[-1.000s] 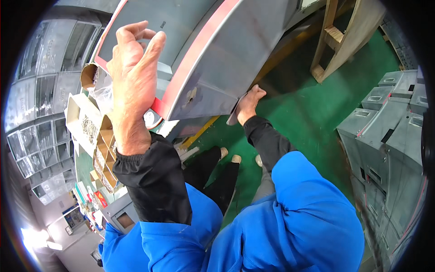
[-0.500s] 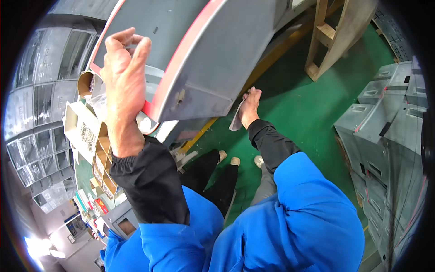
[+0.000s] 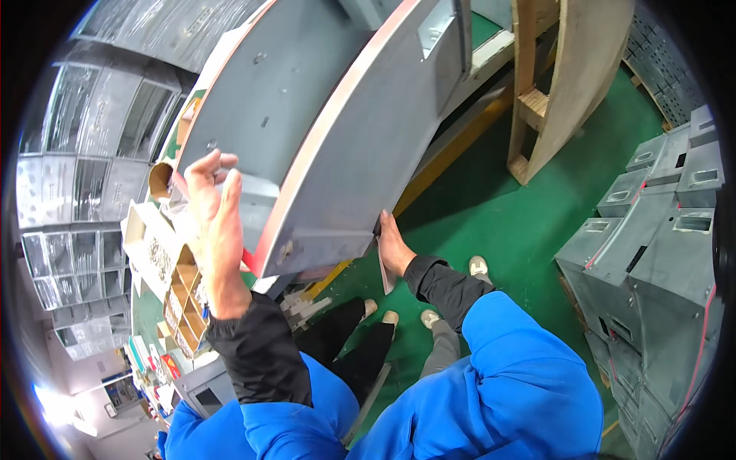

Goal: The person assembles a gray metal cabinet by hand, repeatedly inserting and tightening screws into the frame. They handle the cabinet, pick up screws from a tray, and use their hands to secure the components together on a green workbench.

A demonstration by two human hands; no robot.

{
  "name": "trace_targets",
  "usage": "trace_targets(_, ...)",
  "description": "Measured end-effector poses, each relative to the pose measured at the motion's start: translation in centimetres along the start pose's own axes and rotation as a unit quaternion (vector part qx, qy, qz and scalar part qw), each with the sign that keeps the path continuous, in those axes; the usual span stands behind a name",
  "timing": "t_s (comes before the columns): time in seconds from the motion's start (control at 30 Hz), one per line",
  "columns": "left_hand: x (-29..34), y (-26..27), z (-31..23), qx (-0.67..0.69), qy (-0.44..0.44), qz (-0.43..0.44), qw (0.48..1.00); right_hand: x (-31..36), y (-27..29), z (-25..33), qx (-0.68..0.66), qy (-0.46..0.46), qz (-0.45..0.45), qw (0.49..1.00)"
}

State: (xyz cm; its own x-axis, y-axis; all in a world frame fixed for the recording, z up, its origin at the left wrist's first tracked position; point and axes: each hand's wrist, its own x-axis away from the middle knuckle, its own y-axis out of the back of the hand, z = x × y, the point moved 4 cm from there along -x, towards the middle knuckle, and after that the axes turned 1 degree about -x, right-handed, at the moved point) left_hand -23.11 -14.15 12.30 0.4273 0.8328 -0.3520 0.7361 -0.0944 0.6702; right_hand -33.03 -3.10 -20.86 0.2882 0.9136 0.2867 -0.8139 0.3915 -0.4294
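Observation:
A large grey metal housing [image 3: 360, 153] with a red edging strip stands tilted in front of me, its hollow side facing left. My left hand [image 3: 217, 238] is raised beside its near red corner, fingers bent and apart, with nothing seen in them. Whether it touches the corner, I cannot tell. Against the housing's lower right edge lies my right hand [image 3: 395, 247]. It holds a thin, bent, pinkish-grey sheet [image 3: 385, 268], which hangs below the fingers; the fingertips are partly hidden at the edge.
Left is a bench with a cardboard box of small parts [image 3: 157, 249] and a divided carton [image 3: 185, 303]. A wooden frame [image 3: 571, 100] stands far right, stacked grey metal boxes [image 3: 644, 245] at right. Black-trousered legs [image 3: 349, 330] stand close on my left.
My right hand has come leftward and down in the picture to the housing's edge with the sheet. My left hand sits lower. The view has shifted, showing more of the housing.

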Motion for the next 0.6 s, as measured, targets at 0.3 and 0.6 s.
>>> trace_targets(0.3, -2.3, -8.7, -8.4, 0.029, 0.008, -0.102, 0.994, -2.0, 11.0, 5.4, 0.003, -0.086, 0.077, 0.993)
trace_targets(0.6, -3.7, -10.5, -8.8, -0.128, -0.015, 0.067, 0.989, -2.7, 12.5, 8.0, -0.123, 0.125, -0.298, 0.938)
